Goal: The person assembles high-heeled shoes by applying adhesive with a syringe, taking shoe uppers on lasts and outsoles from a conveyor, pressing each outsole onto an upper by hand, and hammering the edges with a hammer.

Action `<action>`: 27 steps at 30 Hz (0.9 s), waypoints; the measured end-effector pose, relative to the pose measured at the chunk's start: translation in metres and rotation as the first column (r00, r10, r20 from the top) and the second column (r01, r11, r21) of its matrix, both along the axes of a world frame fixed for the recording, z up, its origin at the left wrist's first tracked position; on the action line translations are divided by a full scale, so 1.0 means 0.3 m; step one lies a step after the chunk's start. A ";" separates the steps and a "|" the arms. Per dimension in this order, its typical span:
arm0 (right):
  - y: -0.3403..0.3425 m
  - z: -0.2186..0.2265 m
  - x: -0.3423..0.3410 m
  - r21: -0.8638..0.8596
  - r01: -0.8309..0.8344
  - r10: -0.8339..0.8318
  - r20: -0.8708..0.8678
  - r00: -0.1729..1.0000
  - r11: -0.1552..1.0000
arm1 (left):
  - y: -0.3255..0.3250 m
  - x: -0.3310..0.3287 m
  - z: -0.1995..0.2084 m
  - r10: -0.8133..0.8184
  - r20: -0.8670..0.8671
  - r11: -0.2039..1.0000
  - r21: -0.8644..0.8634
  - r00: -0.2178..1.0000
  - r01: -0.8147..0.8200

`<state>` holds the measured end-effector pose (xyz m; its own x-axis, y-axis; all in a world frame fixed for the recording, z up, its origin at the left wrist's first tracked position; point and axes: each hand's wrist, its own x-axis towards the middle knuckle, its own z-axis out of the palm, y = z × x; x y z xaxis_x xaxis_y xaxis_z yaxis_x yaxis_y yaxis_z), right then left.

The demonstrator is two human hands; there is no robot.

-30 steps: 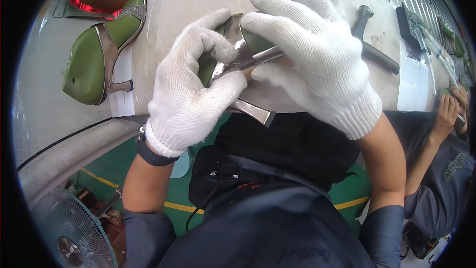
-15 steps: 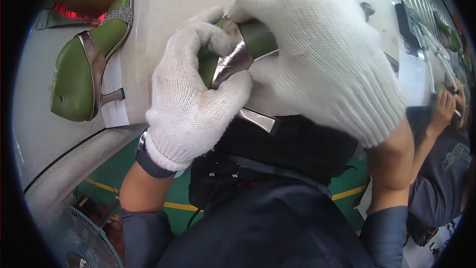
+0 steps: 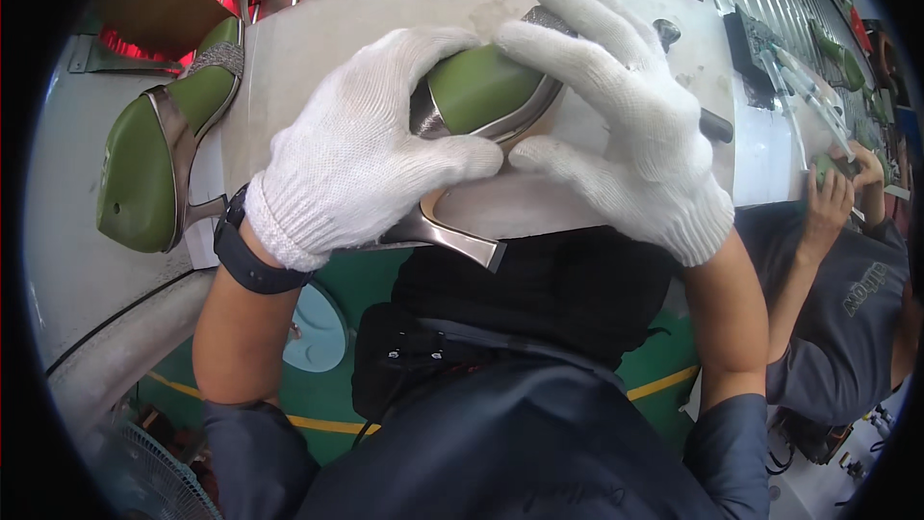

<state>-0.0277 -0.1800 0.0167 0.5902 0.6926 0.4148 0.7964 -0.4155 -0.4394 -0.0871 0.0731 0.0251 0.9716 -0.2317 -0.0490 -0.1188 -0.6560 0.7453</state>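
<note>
At the far left, on a grey bench surface (image 3: 72,169), lies 1 green shoe (image 3: 140,169) with a metallic strap, a glittery band and a slim metallic heel pointing right. Below it, near the lower edge, part of a fan (image 3: 159,472) shows, and right of that a yellow line (image 3: 327,425) crosses the green floor (image 3: 351,390). A light-blue round object (image 3: 316,327) sits under the worktop's edge.

The left hand (image 3: 356,140), in a white knitted glove with a dark-banded watch (image 3: 252,246) at its wrist, is closed around the held shoe (image 3: 486,91). Its fingers lie together over the upper side and its thumb stretches along the lower side, so the shoe is clasped between them. This held shoe is also green with metallic trim; it is at the centre, over the near part of the pale worktop (image 3: 289,67), its heel (image 3: 467,246) pointing toward the person.

The right hand (image 3: 640,125), gloved alike, has its fingers spread, the index reaching the shoe's upper edge and the thumb well apart from it; I cannot tell whether that thumb touches the shoe. Beyond this hand lies a tool with a dark handle (image 3: 715,125), partly hidden, then a black block (image 3: 753,56). At the far right, a co-worker's 2 bare hands (image 3: 833,197) meet around a small green item.
</note>
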 end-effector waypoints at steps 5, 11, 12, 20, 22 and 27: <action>0.022 -0.008 -0.003 -0.014 0.038 -0.036 0.103 0.994 0.999 | -0.076 0.034 -0.009 0.022 0.105 0.992 0.119 0.994 -0.034; -0.045 0.001 0.001 0.075 0.237 -0.233 -0.058 0.971 0.969 | -0.119 -0.026 -0.016 0.096 0.159 0.985 0.127 0.983 -0.117; -0.123 -0.026 -0.004 0.087 0.323 -0.322 -0.017 0.946 0.942 | -0.131 -0.036 -0.034 0.085 0.228 0.983 0.142 0.970 -0.120; -0.351 -0.058 0.016 -0.143 0.312 -0.307 0.051 0.950 0.939 | -0.217 0.072 0.018 0.057 0.093 0.989 0.129 0.994 -0.068; -0.334 -0.078 0.022 -0.090 0.360 -0.365 -0.042 0.930 0.929 | -0.231 0.088 0.037 -0.046 0.024 0.991 0.125 0.999 0.042; -0.270 0.000 -0.020 0.465 0.369 0.094 -0.713 0.695 0.805 | -0.228 0.103 0.039 -0.134 0.047 0.983 0.136 0.990 0.126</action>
